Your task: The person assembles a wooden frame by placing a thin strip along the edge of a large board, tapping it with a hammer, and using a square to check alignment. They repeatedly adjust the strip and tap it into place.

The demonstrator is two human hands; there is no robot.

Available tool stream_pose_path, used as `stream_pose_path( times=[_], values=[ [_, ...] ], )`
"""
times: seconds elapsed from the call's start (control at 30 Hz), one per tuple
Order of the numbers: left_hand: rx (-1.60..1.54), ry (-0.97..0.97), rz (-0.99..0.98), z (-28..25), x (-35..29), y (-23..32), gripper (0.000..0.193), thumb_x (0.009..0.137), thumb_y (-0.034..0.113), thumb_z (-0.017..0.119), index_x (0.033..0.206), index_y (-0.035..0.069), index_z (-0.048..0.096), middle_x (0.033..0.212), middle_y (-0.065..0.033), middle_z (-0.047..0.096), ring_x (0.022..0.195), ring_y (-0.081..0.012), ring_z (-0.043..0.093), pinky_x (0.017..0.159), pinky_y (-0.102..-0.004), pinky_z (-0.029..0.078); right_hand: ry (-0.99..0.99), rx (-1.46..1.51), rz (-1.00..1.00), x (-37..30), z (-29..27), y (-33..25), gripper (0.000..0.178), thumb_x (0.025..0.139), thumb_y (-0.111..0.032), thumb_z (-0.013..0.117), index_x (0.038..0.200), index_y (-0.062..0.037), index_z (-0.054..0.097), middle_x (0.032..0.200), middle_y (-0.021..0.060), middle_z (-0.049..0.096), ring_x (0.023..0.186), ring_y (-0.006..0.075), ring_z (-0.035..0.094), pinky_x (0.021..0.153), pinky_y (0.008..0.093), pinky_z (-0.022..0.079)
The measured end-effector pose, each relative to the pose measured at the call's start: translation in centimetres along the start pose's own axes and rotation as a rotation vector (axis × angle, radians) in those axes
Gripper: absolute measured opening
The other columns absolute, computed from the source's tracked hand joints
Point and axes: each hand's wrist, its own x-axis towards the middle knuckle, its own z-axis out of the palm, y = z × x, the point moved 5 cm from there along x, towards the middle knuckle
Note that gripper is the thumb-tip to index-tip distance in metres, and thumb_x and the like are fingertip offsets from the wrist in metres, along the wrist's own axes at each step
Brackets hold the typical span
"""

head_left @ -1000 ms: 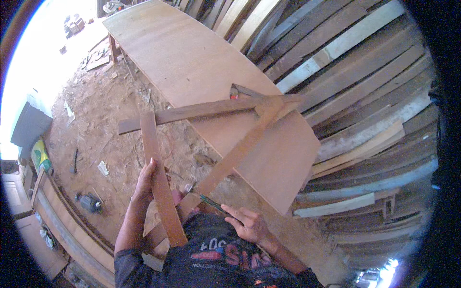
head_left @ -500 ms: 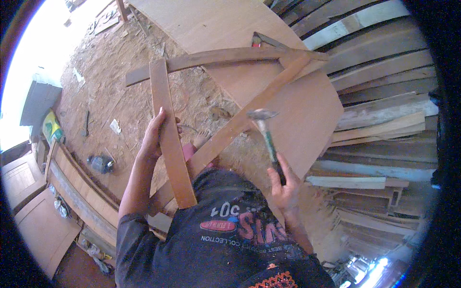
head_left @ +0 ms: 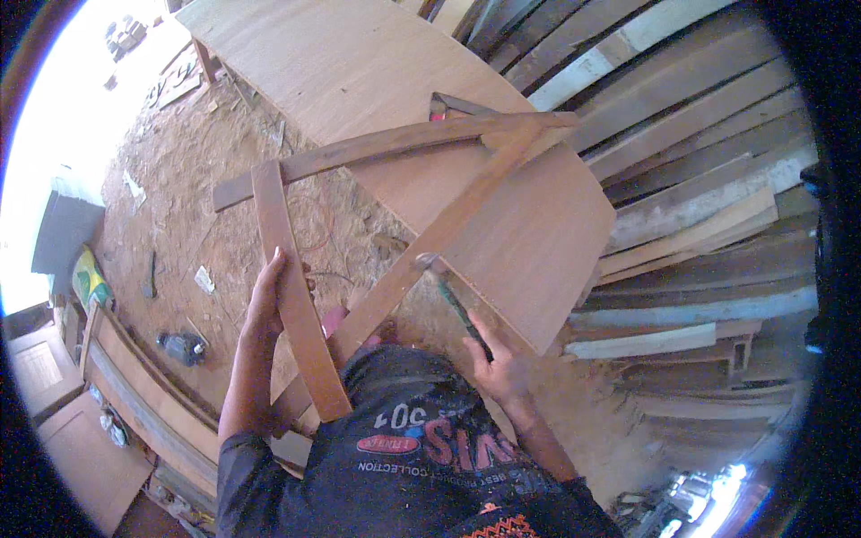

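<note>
A wooden frame of joined bars slants across the middle. Its curved long bar (head_left: 368, 148) and straight diagonal bar (head_left: 457, 215) meet at the far right end. A flat slat (head_left: 289, 278) crosses both near the left, its lower end by my shirt. My left hand (head_left: 266, 291) is closed round this slat, thumb on the near side and fingertips showing past the other edge. My right hand (head_left: 504, 366) grips the dark lower handle of a hammer (head_left: 456, 303). The hammer's metal head is at the diagonal bar's edge; I cannot tell whether they touch.
A large plywood sheet (head_left: 529, 255) lies beyond and under the frame's far end, with an angled tool (head_left: 462, 106) on it. Stacked planks (head_left: 691, 197) fill the right side. Curved wooden pieces (head_left: 152, 368) and a dark plastic bottle (head_left: 182, 347) are on the left.
The hammer has swung down and left, from above the bar's right side to the diagonal bar's edge. My left hand keeps its hold on the slat. The whole view has shifted slightly.
</note>
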Motion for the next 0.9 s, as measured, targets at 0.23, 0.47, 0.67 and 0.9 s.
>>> stream_pose_path(
  times=[0.23, 0.47, 0.67, 0.9],
  values=[
    [-0.003, -0.042, 0.038, 0.3, -0.7, 0.3, 0.056, 0.097, 0.058, 0.056, 0.103, 0.003, 0.062, 0.077, -0.01, 0.065, 0.063, -0.0226, 0.065, 0.059, -0.0363, 0.056, 0.244, 0.278, -0.083, -0.9, 0.6, 2.4, 0.044, 0.093, -0.019, 0.071, 0.133, -0.0032, 0.061, 0.11, 0.018, 0.072, 0.1, 0.0254, 0.071, 0.086, 0.0354, 0.054],
    [0.118, 0.173, 0.068, 0.6, -1.5, 1.3, 0.047, 0.099, 0.049, 0.058, 0.108, 0.003, 0.057, 0.083, -0.01, 0.064, 0.066, -0.0222, 0.065, 0.058, -0.0364, 0.056, 0.304, 0.51, 0.286, -3.4, 1.7, 7.4, 0.033, 0.095, -0.025, 0.069, 0.12, -0.0036, 0.063, 0.096, 0.0076, 0.07, 0.087, 0.0183, 0.066, 0.081, 0.0322, 0.053],
    [0.183, 0.005, 0.369, 2.6, -3.6, 3.7, 0.039, 0.1, 0.041, 0.06, 0.114, 0.004, 0.055, 0.087, -0.0096, 0.064, 0.07, -0.0211, 0.066, 0.06, -0.0353, 0.056, 0.524, 0.908, 0.371, -4.8, 3.8, 12.3, 0.025, 0.095, -0.02, 0.07, 0.114, -0.0076, 0.06, 0.069, -0.0047, 0.053, 0.052, 0.0033, 0.045, 0.044, 0.0221, 0.037],
    [0.393, -0.142, 0.494, 7.2, -4.4, 7.9, 0.061, 0.094, 0.036, 0.067, 0.137, 0.002, 0.041, 0.103, -0.0132, 0.063, 0.084, -0.0244, 0.064, 0.074, -0.0375, 0.054, 0.752, 0.983, 0.446, -6.8, 1.0, 15.8, 0.017, 0.097, -0.019, 0.068, 0.102, -0.0119, 0.054, 0.067, -0.0055, 0.049, 0.043, 0.0039, 0.042, 0.037, 0.0233, 0.034]
  ],
)
